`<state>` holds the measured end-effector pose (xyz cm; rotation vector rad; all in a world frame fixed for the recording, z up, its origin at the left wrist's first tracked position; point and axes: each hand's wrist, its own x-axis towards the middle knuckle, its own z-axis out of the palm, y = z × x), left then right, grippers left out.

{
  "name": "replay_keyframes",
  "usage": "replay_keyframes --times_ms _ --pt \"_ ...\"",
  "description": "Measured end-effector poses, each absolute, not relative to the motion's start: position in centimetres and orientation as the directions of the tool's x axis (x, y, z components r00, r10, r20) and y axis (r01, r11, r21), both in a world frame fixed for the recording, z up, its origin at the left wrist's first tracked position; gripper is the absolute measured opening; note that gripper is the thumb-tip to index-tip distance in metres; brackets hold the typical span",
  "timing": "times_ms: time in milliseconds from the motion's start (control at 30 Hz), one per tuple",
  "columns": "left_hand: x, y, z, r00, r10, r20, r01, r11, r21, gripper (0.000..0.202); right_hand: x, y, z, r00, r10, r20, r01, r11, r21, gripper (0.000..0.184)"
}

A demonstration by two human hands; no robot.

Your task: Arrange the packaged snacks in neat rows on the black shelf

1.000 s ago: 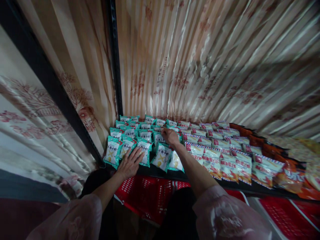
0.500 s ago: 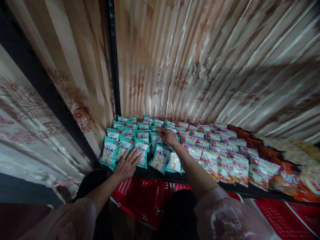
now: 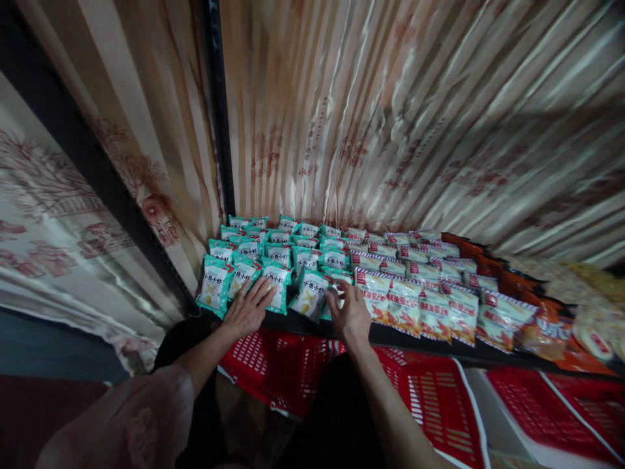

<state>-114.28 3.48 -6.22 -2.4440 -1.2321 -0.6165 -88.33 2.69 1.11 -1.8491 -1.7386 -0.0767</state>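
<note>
Rows of small teal-and-white snack bags point(image 3: 306, 296) stand upright on a low dark shelf. My left hand point(image 3: 249, 309) lies flat, fingers stretched, against the lower fronts of two front-row bags at the left. My right hand point(image 3: 350, 316) is bent around the rightmost front teal snack bag point(image 3: 336, 277), thumb on its left side and fingers on its right. Much of that bag is hidden by the hand. Another teal bag point(image 3: 277, 280) leans just right of my left fingertips.
Right of the teal bags stand rows of white-and-red snack bags point(image 3: 404, 303), then orange bags point(image 3: 547, 326). Red baskets point(image 3: 442, 404) lie below the shelf edge. Patterned curtains point(image 3: 303, 117) hang behind, with a dark metal post point(image 3: 219, 111) at the corner.
My right hand has come back from the middle rows to the front-row bag at the right of the teal group. My left hand stays on the front bags.
</note>
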Motion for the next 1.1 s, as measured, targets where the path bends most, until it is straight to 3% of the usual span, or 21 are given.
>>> replay_keyframes --times_ms 133,300,567,867,1100 --pt "-114.3 3.4 -6.3 0.522 0.678 0.518 0.820 -0.566 -0.085 0.053 -89.7 0.2 -0.1 0.141 0.947 0.290 0.968 -0.071 -0.240 0.049" --pt "-114.2 3.3 -6.3 0.517 0.665 0.539 0.821 -0.563 -0.094 0.051 -91.1 0.4 -0.6 0.087 0.964 0.250 0.961 -0.015 -0.275 0.053" --pt "-114.0 3.3 -6.6 0.495 0.639 0.589 0.829 -0.550 -0.099 0.049 -91.7 2.2 -3.0 -0.072 0.903 0.424 0.910 0.234 -0.343 0.050" --pt "-113.8 3.2 -6.8 0.486 0.615 0.620 0.829 -0.550 -0.104 0.051 -92.4 1.2 -3.9 -0.083 0.889 0.451 0.944 0.216 -0.251 0.051" --pt "-111.6 2.6 -6.0 0.576 0.501 0.646 0.747 -0.643 -0.168 0.049 -92.2 0.8 -4.4 -0.094 0.849 0.520 0.935 0.255 -0.246 0.052"
